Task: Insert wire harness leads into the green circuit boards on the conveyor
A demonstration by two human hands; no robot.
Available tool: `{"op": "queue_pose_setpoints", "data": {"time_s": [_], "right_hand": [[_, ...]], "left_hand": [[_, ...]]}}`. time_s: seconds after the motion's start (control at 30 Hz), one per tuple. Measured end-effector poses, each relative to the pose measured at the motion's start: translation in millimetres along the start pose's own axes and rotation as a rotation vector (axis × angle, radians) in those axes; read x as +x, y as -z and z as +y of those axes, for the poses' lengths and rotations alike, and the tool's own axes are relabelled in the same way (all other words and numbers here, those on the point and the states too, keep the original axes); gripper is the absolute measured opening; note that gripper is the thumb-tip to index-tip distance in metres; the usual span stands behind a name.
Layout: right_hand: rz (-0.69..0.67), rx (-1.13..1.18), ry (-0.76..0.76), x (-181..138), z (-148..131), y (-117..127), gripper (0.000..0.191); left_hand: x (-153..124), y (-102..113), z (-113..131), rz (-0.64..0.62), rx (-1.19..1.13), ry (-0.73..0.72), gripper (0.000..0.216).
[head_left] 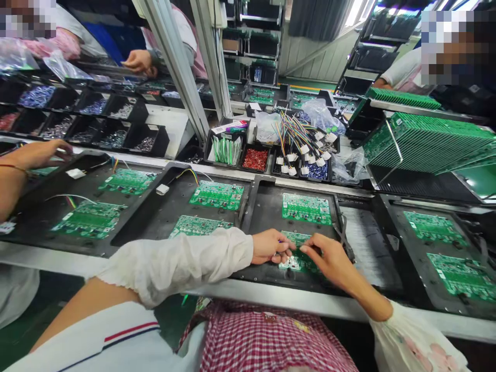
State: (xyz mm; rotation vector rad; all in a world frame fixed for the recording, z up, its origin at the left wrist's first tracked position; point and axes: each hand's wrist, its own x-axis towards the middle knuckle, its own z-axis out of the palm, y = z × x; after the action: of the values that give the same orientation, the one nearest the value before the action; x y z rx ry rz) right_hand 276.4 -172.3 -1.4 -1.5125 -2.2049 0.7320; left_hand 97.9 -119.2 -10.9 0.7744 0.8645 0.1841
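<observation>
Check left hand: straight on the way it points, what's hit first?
Likely the right hand, facing it over the green circuit board; depth is unclear, so the board could come first.

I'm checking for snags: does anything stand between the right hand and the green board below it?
Nothing visible does: the right hand reaches over the green board; the left hand is on the opposite side, not between them.

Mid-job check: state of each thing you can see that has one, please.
Left hand: fingers curled over the board; grip contents unclear
Right hand: thumb and forefinger bent together, over the same board
Board: lying flat, partly covered
Tray: open-topped, holding boards
Red parts: loose, heaped
Wire leads: bundled, ends fanned out
Racked boards: standing on edge, in a row
</observation>
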Motion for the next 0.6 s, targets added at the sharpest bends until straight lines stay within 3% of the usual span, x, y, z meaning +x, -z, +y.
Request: {"op": "queue_pose_setpoints", "data": {"time_s": [0.2,0.33,0.6], "right_hand": [[-0.064,-0.190,-0.052,-18,5,-31,0.024],[-0.035,-0.261,-0.075,-16,4,-34,0.026],[0.014,-0.273,-0.077,-19,3,-36,0.025]], "left_hand": [[-18,10,-9,-0.016,0.044,-0.013,0.022],[-18,10,-9,-0.039,0.068,-0.051,0.029],[-19,7,-10,0.042,0.082,-0.091,0.041]]}}
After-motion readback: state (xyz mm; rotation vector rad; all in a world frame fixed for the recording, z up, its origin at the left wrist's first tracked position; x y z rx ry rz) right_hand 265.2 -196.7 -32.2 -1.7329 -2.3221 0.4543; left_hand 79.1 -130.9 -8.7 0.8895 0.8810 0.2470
